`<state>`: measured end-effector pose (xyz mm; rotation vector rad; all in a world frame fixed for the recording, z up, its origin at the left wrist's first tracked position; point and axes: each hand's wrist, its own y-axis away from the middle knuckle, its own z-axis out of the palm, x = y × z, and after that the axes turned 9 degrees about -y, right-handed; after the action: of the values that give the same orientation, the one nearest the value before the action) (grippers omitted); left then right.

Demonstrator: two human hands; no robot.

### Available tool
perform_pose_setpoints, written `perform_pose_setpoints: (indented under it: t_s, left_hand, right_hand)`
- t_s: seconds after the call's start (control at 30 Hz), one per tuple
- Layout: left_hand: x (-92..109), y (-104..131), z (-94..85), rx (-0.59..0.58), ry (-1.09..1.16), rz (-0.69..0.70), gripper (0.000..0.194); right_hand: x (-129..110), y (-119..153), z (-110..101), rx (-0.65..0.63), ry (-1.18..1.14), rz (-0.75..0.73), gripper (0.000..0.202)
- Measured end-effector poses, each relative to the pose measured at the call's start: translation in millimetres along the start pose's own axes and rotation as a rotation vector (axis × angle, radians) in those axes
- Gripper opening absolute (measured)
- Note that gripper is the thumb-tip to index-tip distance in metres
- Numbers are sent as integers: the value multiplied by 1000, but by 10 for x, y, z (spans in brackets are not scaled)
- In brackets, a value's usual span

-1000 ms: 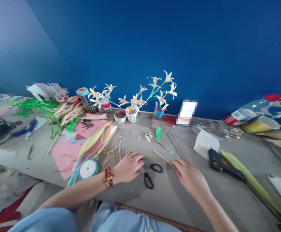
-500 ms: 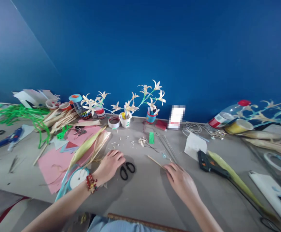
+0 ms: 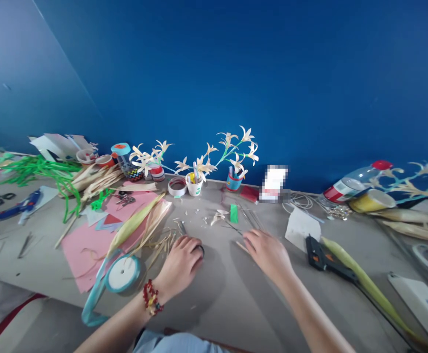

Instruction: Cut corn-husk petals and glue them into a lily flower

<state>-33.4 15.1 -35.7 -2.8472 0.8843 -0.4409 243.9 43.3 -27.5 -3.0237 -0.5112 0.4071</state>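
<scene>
Deep blue wall (image 3: 214, 73) behind grey table (image 3: 236, 314).

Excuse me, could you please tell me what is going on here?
At a cluttered table, a person's left hand is over black-handled scissors, and the right hand is at a thin stick; whether either grips is unclear. Pale flowers stand near the wall; a glue gun lies to the right.

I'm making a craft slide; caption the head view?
Left hand over black-handled scissors, right hand beside a thin stick, pale flowers beyond, on a grey table.
</scene>
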Motion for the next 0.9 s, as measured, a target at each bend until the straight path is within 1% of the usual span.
perform_pose_setpoints:
  t_s: [0.1,0.2,0.3,0.47,0.57,0.63,0.7,0.8,0.9]
  left_hand:
    - [131,52,-16,2,89,69,15]
    - [150,125,-21,-7,138,61,13]
    - [125,224,-41,3,176,13,12]
    - [51,361,-134,67,228,-40,14]
    - [-68,413,-203,129,202,-140,16]
    - [-176,445,-251,174,156,-242,17]
    - [-301,479,-309,202,94,-308,17]
    - [-543,523,-428,237,1,-360,17]
    - [-877,544,-562,283,-70,-443,17]
  right_hand:
    - [-74,-335,53,-29,-7,-24,16]
    - [-67,-539,129,-42,-20,-47,15]
    - [-29,-610,189,-61,-36,-81,17]
    - [42,-613,247,-68,-47,-158,20]
    - [73,-599,259,-79,-57,-193,19]
    - [73,-576,256,-82,-72,-215,19]
    - [50,-533,244,-65,-103,-227,19]
    - [-15,-430,217,-32,-173,-228,19]
    - [-84,-311,185,-37,-244,-227,19]
